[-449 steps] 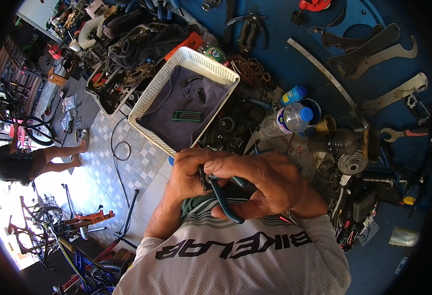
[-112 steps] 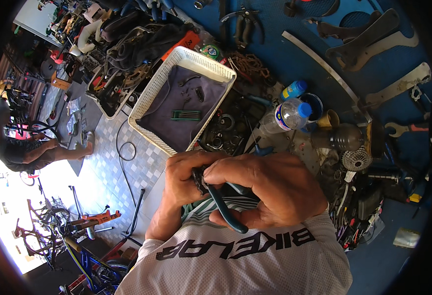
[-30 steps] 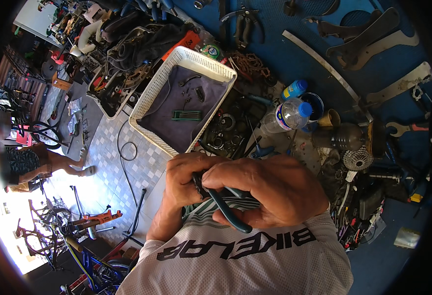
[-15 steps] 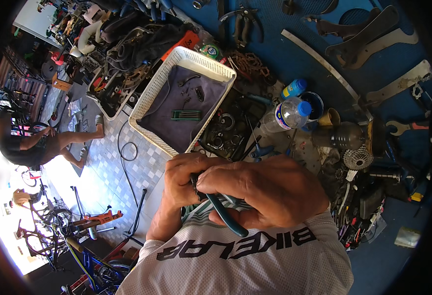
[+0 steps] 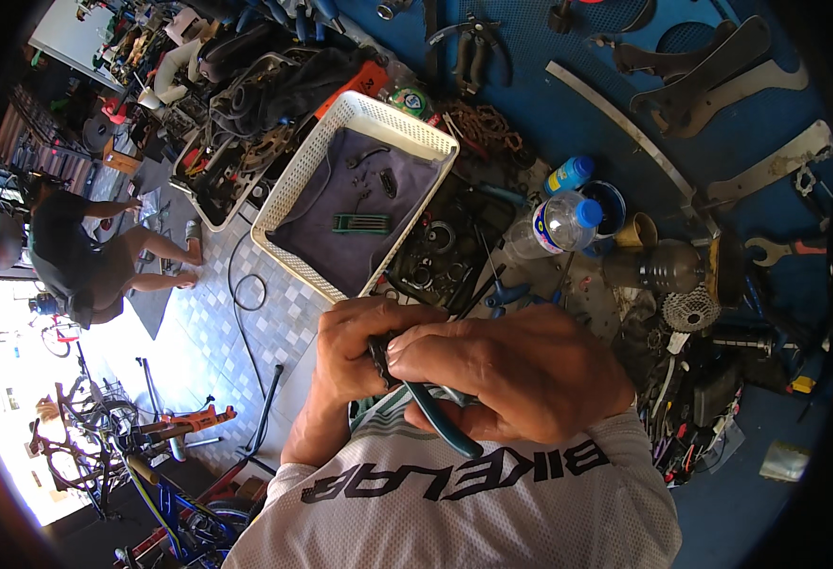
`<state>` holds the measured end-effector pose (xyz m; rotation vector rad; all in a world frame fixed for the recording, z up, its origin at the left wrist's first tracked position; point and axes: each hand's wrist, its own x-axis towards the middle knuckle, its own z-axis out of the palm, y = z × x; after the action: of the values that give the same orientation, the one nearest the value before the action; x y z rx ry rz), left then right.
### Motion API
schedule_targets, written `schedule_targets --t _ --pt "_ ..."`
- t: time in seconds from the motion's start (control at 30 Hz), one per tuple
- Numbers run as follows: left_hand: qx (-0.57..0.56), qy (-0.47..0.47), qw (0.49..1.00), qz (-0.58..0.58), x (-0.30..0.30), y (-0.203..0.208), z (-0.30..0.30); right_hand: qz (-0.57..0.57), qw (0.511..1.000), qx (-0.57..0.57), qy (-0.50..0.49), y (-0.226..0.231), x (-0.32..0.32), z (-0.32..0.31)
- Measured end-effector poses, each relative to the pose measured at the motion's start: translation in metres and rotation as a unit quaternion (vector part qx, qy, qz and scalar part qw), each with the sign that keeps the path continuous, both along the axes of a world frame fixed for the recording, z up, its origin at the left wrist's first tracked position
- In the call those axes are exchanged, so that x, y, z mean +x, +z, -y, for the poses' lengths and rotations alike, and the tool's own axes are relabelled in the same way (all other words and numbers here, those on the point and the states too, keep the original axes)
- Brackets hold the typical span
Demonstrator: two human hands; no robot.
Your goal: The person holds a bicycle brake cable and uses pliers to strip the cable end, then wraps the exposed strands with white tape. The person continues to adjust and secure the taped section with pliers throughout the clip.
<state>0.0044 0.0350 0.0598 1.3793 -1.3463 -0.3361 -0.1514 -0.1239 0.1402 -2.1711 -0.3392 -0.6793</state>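
Close in front of my chest, my left hand (image 5: 352, 346) is closed round a small dark metal part (image 5: 379, 358), mostly hidden by the fingers. My right hand (image 5: 530, 370) wraps round pliers (image 5: 447, 427) with dark green handles, one handle sticking out below the palm. Its thumb and finger press beside the dark part, against the left hand's fingertips. The jaws of the pliers are hidden. Just beyond my hands sits a cream plastic basket (image 5: 288, 248) lined with a grey cloth (image 5: 312, 223). On the cloth lie a green multi-tool (image 5: 361, 224) and several small dark parts (image 5: 386, 182).
Right of the basket are a dark tray of greasy parts (image 5: 445, 242), a clear bottle with a blue cap (image 5: 554, 228), a blue bottle (image 5: 570, 174) and a cassette (image 5: 691, 309). Tools hang on the blue wall. At left, another person (image 5: 75, 237) bends forward above bicycles (image 5: 141, 455).
My hands and the pliers stay almost in place, the dark part showing slightly more between the fingers. The other person has bent forward, arms reaching out.
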Motion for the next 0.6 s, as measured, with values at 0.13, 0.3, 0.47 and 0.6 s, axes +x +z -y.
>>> schedule_targets --t 0.13,0.3,0.47,0.6 --pt "-0.025 0.007 1.000 0.015 -0.0004 -0.0008 0.0000 0.001 1.000 -0.007 0.000 -0.0017 -0.0008 0.0007" --pt "-0.022 0.003 0.999 0.028 0.0016 -0.0002 0.0010 0.000 1.000 0.002 0.000 0.0003 -0.0012 0.0020" --pt "-0.021 0.004 0.999 0.037 0.0019 -0.0009 0.0031 0.017 1.000 0.020 -0.011 0.0012 0.0012 0.0007" --pt "0.018 -0.010 1.000 0.019 0.0018 0.0000 0.0000 0.031 0.998 0.051 -0.006 0.0021 0.0038 -0.0009"
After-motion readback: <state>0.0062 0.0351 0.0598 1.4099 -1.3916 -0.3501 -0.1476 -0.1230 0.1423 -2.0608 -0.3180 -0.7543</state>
